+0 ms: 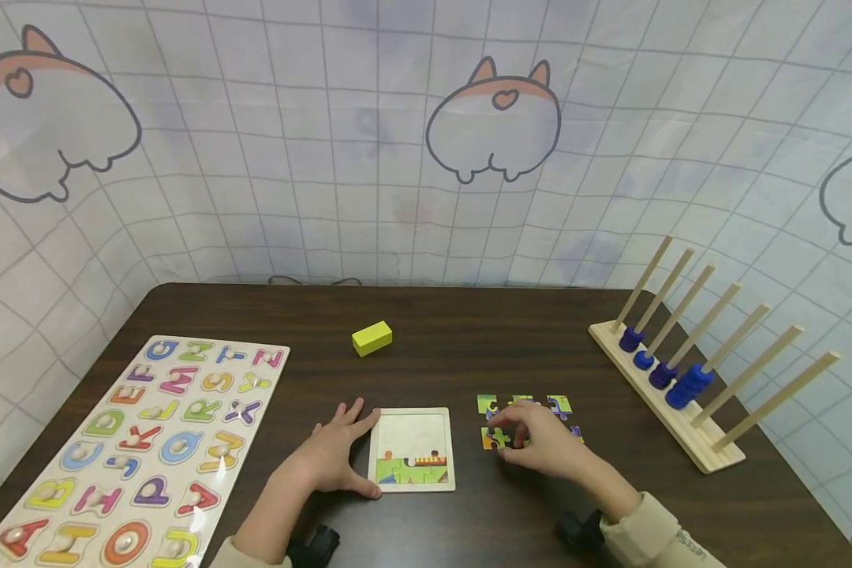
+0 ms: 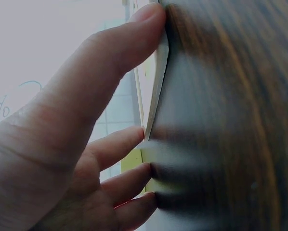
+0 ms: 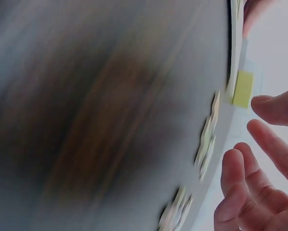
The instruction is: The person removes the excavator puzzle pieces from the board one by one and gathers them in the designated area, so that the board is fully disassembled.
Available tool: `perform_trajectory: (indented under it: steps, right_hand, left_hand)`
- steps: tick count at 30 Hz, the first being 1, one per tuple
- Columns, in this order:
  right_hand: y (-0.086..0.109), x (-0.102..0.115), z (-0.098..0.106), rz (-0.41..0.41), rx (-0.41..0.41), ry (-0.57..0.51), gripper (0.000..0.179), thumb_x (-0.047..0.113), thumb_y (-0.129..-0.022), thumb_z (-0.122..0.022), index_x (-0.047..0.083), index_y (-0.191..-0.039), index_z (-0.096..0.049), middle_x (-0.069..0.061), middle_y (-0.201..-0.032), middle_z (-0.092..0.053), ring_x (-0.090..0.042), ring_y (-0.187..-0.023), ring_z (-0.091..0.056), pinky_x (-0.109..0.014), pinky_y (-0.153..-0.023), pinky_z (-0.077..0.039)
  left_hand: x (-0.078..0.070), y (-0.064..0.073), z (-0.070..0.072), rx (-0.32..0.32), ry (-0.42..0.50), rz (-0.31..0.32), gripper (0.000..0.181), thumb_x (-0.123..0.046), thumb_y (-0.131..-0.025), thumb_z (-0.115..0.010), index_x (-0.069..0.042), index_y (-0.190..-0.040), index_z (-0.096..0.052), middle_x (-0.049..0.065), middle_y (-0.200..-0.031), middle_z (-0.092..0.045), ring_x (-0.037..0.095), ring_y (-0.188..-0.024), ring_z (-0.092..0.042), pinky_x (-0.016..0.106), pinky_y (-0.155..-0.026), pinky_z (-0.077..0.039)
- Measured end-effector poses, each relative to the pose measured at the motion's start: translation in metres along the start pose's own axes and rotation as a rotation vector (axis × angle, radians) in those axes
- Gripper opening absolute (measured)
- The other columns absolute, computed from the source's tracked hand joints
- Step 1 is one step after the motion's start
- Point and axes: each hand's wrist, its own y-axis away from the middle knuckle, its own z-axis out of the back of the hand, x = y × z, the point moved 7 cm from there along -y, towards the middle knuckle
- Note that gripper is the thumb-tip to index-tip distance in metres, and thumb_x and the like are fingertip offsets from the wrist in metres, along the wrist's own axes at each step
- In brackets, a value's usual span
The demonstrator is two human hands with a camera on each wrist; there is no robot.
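Piece-picking, I judge: left hand (image 1: 335,451) splayed against puzzle tray (image 1: 412,431), right hand (image 1: 545,440) empty above jigsaw pieces (image 1: 494,439), needing a pinch.

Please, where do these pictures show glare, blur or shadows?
Head view: small glare spots on the letter board; left wrist: dark shadows on the tabletop near the left hand; right wrist: blurred tabletop, washed-out brightness behind the right hand.
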Motion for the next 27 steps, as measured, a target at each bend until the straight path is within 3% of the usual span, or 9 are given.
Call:
perform_trajectory:
  steps: [8,27]
  right_hand:
    - [-0.015,0.021,-0.018,0.025,0.031,0.0,0.029,0.006,-0.074,-0.073,0.004,-0.102,-0.065,-0.006,-0.096,-0.057,-0.009,-0.061,-0.051,-0.023,-0.06,-0.044]
    - [-0.045,0.062,-0.049,0.029,0.12,-0.046,0.032,0.009,-0.073,-0.074,0.003,-0.104,-0.065,-0.007,-0.092,-0.059,-0.005,-0.056,-0.047,-0.019,-0.052,-0.042]
  left_hand:
    - [0.0,0.0,-0.001,0.004,0.006,0.005,0.103,-0.04,-0.053,-0.087,-0.01,-0.14,-0.039,0.018,-0.148,-0.022,0.04,-0.135,-0.015,0.064,-0.1,-0.017]
    - [0.001,-0.001,0.0,0.001,0.005,-0.004,0.103,-0.041,-0.053,-0.087,-0.01,-0.139,-0.04,0.019,-0.148,-0.023,0.041,-0.134,-0.015,0.064,-0.099,-0.018]
